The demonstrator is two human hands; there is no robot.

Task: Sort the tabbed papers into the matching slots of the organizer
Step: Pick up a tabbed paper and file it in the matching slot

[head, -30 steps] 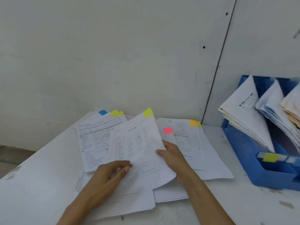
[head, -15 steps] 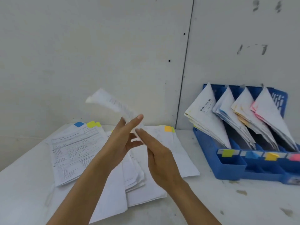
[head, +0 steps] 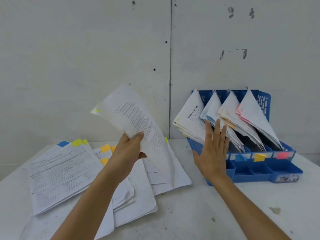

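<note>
My left hand (head: 129, 154) grips a printed sheet with a yellow-green tab (head: 131, 118), lifted above the table and tilted. My right hand (head: 213, 149) is spread flat with straight fingers, in front of the leftmost stack of papers in the blue organizer (head: 256, 170); touch cannot be told. The organizer holds several slanted paper stacks, with blue (head: 240, 157), yellow (head: 259, 157) and pink (head: 282, 155) labels on its front rail. A loose pile of tabbed papers (head: 65, 172) with blue, green and orange tabs lies on the table at the left.
The white table (head: 190, 213) runs along a pale wall. The organizer's low front trays (head: 259, 168) stick out toward me. A few stains mark the tabletop at the right.
The left hand has lifted the yellow-green tabbed sheet off the pile and now holds it alone. The right hand let go and moved right to the organizer's leftmost stack.
</note>
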